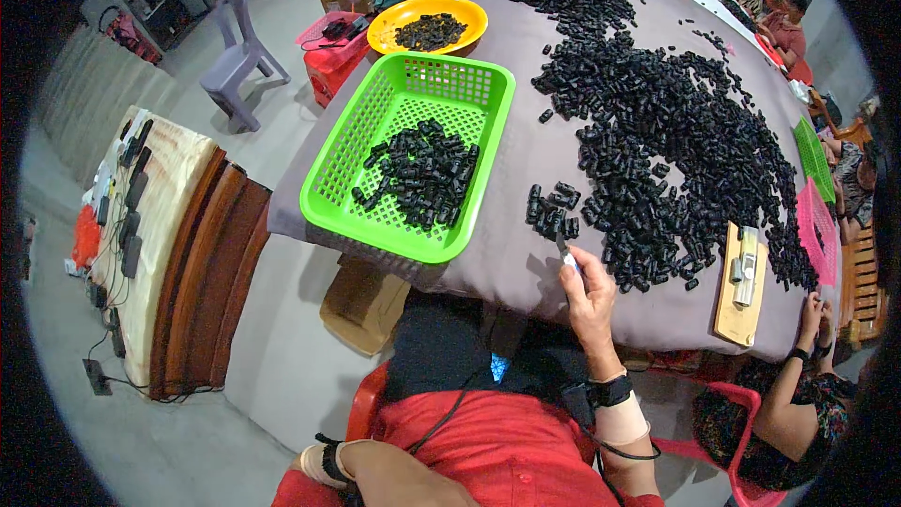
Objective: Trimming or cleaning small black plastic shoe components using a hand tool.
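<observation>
My right hand [589,296] pinches a small knife-like tool [569,258] with a white handle and a thin dark tip. That tip reaches a little group of short black plastic pieces [552,211] near the table's front edge. Just beyond and to the right spreads a large heap of similar black pieces [648,178]. Low in the picture, my left hand [404,477] lies across the front of my red shirt; its fingers are hidden. A bright green slotted basket [314,192] at the table's left front holds many black pieces [427,174].
Behind the basket sits a yellow bowl [380,30] with dark bits. A wooden board [727,314] bearing clear and metal parts lies at right. Other people's hands [815,319] work along the right edge, near a pink basket [815,225]. A grey chair [235,66] stands left.
</observation>
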{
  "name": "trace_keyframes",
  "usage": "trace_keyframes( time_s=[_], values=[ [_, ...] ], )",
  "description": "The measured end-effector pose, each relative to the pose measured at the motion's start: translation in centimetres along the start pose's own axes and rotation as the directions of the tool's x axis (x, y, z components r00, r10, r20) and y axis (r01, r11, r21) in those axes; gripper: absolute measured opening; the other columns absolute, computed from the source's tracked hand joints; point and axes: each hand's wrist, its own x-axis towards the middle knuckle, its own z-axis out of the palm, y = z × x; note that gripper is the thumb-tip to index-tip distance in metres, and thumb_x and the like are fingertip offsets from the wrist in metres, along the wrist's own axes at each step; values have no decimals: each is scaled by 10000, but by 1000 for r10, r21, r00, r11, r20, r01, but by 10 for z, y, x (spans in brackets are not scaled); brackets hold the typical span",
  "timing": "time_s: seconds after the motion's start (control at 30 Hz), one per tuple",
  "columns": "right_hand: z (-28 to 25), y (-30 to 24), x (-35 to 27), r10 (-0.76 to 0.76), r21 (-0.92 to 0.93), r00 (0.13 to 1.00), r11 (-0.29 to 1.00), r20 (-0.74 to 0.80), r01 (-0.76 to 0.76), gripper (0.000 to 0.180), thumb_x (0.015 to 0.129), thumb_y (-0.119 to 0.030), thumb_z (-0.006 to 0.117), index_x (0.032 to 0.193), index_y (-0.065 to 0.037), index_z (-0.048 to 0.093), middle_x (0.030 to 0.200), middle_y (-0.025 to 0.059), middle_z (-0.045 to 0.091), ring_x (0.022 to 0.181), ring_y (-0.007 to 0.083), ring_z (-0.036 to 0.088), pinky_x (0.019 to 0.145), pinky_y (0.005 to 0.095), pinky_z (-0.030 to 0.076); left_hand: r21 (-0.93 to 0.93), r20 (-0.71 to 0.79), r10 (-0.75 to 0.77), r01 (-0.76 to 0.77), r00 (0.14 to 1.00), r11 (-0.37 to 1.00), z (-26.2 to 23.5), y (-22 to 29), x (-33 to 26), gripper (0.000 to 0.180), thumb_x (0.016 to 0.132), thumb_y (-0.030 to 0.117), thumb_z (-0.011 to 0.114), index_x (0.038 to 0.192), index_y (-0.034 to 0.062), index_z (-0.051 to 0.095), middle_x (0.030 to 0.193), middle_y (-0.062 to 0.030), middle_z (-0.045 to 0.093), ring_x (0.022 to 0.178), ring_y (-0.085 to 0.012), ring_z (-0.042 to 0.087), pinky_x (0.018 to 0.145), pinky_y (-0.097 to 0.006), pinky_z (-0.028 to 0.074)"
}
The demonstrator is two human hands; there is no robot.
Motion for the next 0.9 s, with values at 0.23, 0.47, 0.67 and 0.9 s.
trace_keyframes(
  time_s=[0.23,0.47,0.67,0.9],
  values=[
    [-3,3,1,53,63,999,997,3,-53,223,846,-129,553,1016,15,567,836,33,589,767,90,517,691,234,423,-196,-133,160,-184,978,963,-5,8,15,200,874,99,505,842,-92,552,782,-182,569,688,-311,542,598,-387,413],
    [-10,5,1,260,342,965,904,37,-257,235,866,-152,550,1040,7,555,815,-28,553,714,29,465,638,176,389,-31,-865,-203,355,458,934,-23,-1,30,155,698,60,709,786,15,590,739,-77,628,660,-133,601,620,-254,484],
    [-2,7,1,157,289,988,946,-17,-145,238,853,-160,564,1016,14,570,840,3,596,771,69,523,681,218,430,62,72,214,-218,974,974,10,22,44,223,902,125,416,754,-5,521,704,-129,486,590,-269,479,501,-369,364],
    [-5,6,-1,25,168,998,986,-59,-14,253,820,-196,592,992,-10,579,807,80,623,727,110,567,639,258,454,283,283,116,-198,952,938,19,48,39,157,882,152,429,791,59,515,777,-92,485,615,-231,485,514,-315,347]
  ],
)
